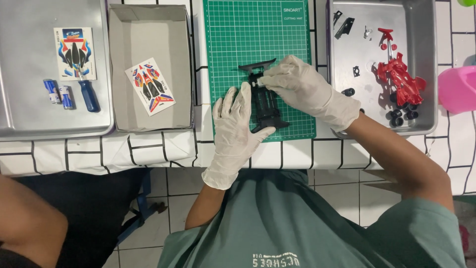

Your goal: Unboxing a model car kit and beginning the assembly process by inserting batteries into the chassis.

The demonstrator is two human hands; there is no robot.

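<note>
On the green cutting mat [238, 44] with a white grid lies a black plastic toy car chassis [265, 106], near the lower right corner of the mat. The left hand [235, 131], in a white thin glove, rests flat with fingers stretched and slightly spread, and its fingers touch the left side of the chassis; it does not close around anything. The right hand [300, 87], also in a white glove, lies over the upper part of the chassis with fingers bent together, and the fingertips pinch at a small pale part there; what exactly is pinched cannot be told.

To the right of the mat stands a grey metal tray [421, 30]. In it lie a red plastic car body shell [399, 74], several small black wheels [401, 114] and a few small black parts [344, 25].

To the left of the mat stands an open grey cardboard box [148, 34] with a colourful sticker sheet [149, 87] inside. Further left of the mat is a second grey metal tray [20, 74], and it holds another sticker sheet on white card [74, 53], two small blue batteries [58, 93] and a screwdriver with blue handle [88, 93].
</note>
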